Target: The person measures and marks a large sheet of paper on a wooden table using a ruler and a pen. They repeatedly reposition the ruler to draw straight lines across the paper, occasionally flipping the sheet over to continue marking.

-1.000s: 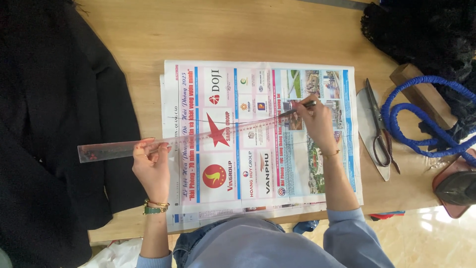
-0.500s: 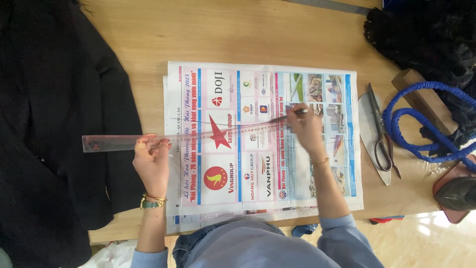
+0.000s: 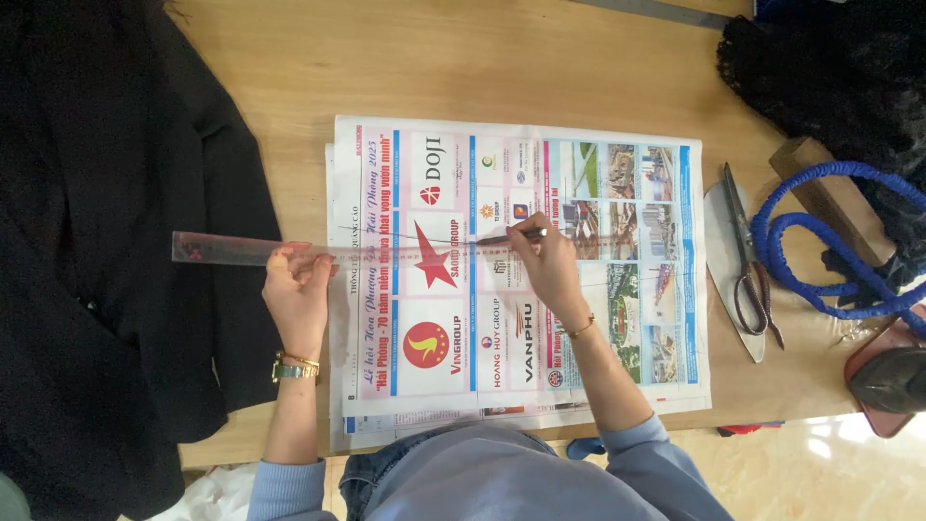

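Observation:
A printed newspaper sheet (image 3: 627,174) lies flat on the wooden table (image 3: 482,68). A long clear ruler (image 3: 222,248) rests across it, running left to right and reaching past the paper's left edge. My left hand (image 3: 297,289) presses down on the ruler at the paper's left margin; a gold watch is on that wrist. My right hand (image 3: 550,270) holds a pen (image 3: 511,235) with its tip against the ruler's edge near the middle of the sheet. A thin drawn line runs along the ruler to the right.
A black garment (image 3: 106,241) covers the table's left side. Large scissors (image 3: 748,260) lie right of the newspaper, beside a blue looped cord (image 3: 820,232) and a wooden block (image 3: 820,188). Dark fabric (image 3: 830,68) sits at the top right, a dark object (image 3: 892,376) at the right edge.
My right hand with the pen has slid left along the ruler, from the right part of the sheet toward its middle. My left hand stays pressed on the ruler.

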